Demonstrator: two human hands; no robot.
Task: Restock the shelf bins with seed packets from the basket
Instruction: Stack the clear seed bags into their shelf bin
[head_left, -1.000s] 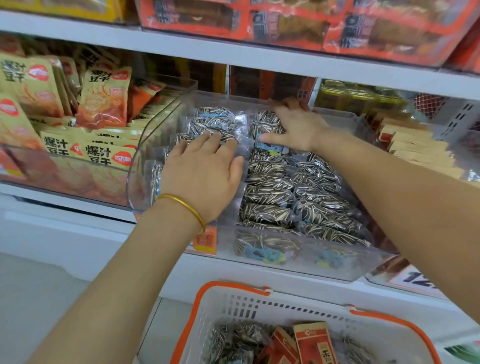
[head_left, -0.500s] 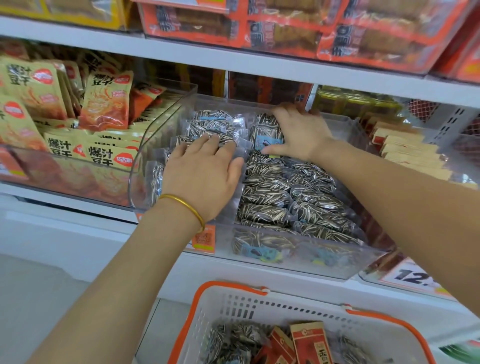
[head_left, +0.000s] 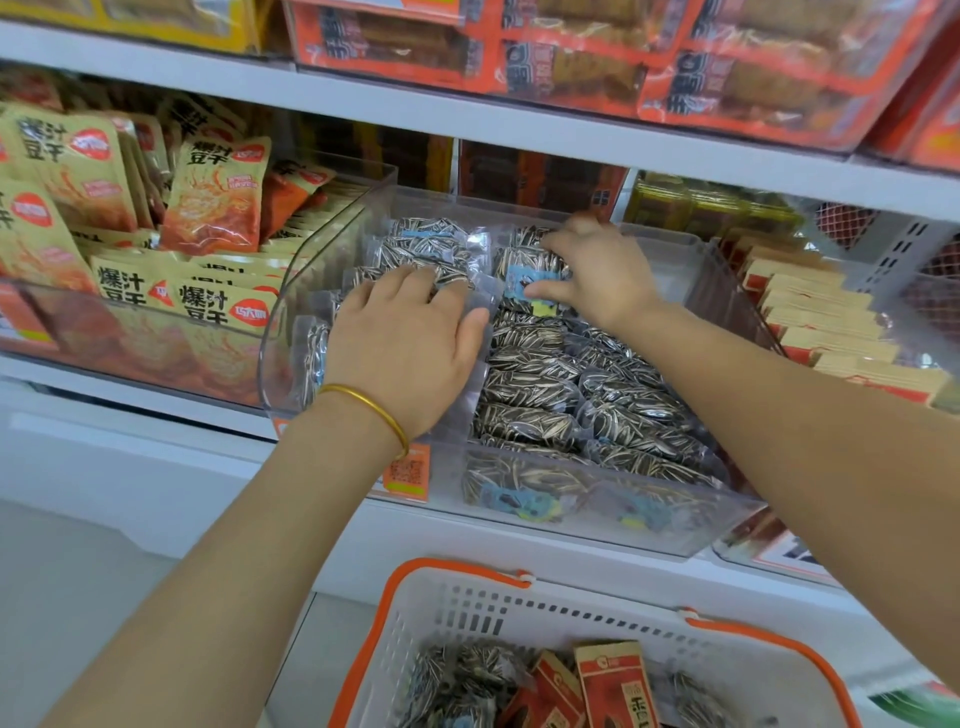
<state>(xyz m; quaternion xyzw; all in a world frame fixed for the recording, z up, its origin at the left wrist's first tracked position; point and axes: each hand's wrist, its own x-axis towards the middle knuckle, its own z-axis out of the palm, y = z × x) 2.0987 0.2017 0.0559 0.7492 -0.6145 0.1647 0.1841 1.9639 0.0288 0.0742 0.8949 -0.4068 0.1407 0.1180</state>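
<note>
"So, where are the seed packets (head_left: 530, 374)?"

"Stacked in overlapping rows inside the clear bin (head_left: 691, 530) on the middle shelf (head_left: 130, 410), striped seeds showing through the plastic. More of them, the spare packets (head_left: 457, 675), lie in the basket (head_left: 519, 610) below, beside some red-and-tan packs (head_left: 610, 686)."

"And the hands, together or apart?"

"Apart, each on its own column. The left hand (head_left: 410, 353) lies palm down on the left rows, fingers straight and slightly spread, thumb stretched toward the middle. It presses and grasps nothing. A gold bangle (head_left: 374, 410) sits on that wrist."

"The right one?"

"Further back. The right hand (head_left: 597, 270) reaches to the rear of the bin, wrist bent. Its fingers curl over the top of a blue-labelled packet (head_left: 530, 275) with the thumb under it (a pinch, as far as I can see)."

"How do the arms come in?"

"Both forearms rise from the lower corners and pass over the basket. The right one crosses above the bin's right wall."

"What's around the bin?"

"Yellow snack bags (head_left: 218, 197) fill the bin just to the left, tan boxes (head_left: 810, 312) stand to the right, and red cartons (head_left: 571, 67) sit on the shelf above. An orange tag (head_left: 408, 470) hangs on the shelf edge under the left wrist."
</note>
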